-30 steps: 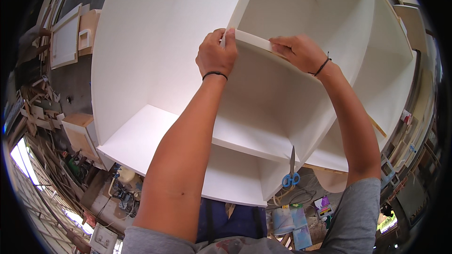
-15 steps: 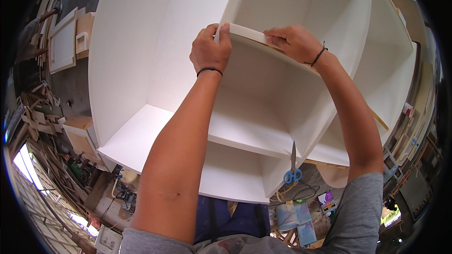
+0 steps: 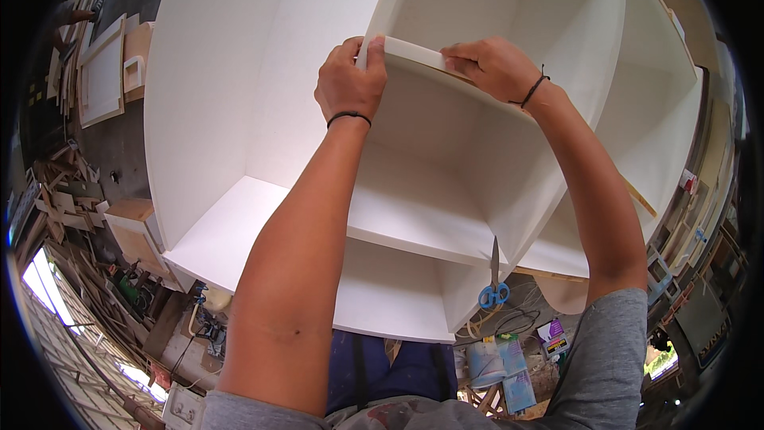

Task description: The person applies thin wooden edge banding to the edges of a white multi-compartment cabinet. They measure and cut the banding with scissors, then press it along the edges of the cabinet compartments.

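Note:
A large white cabinet with several compartments fills the middle of the view. My left hand is closed around the front edge of an upright divider, its thumb at the left end of a shelf and its other fingers partly hidden. Along that shelf's front edge runs a white edging strip, with a thin brown line showing beneath it. My right hand is closed, fingertips pinching and pressing the strip partway along the shelf. Blue-handled scissors rest point-up at the front of a lower shelf.
Packets and loose cords lie on the floor near my legs. At the left are wood scraps, a small wooden cabinet and a framed panel. Boards stand along the right, and part of another person's foot shows far left.
Both hands keep their places on the shelf edge. The whole view has shifted slightly, and the other person's limb at the far left has moved.

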Motion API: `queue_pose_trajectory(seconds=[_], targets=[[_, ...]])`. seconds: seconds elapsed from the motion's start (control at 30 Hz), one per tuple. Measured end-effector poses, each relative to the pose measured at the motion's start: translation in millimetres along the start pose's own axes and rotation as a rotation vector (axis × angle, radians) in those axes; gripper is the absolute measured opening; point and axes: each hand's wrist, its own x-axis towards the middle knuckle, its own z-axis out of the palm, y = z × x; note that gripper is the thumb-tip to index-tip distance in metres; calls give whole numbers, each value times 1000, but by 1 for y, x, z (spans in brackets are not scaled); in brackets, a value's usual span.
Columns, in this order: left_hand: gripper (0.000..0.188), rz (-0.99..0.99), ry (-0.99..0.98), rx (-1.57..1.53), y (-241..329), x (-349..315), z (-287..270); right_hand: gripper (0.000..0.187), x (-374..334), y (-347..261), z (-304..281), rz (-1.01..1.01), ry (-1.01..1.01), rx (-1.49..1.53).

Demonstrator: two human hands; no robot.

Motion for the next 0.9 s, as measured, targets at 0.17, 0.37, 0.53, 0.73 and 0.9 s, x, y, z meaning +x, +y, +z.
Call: queue_pose_trajectory(seconds=[0.17,0.37,0.53,0.73,0.9], targets=[[40,-3,-1,14,1,0,0,25,0,0,0,-2,0,-24],[40,-22,-22,11,3,-1,-3,24,-1,-3,-1,12,-3,-46],[40,-10,-5,21,2,-1,-2,23,-1,-3,0,3,-3,-37],[44,-23,-18,-9,0,0,-1,23,-1,0,2,19,-12,-29],[44,-31,-23,5,3,-1,-3,23,-2,-1,4,11,25,-31]])
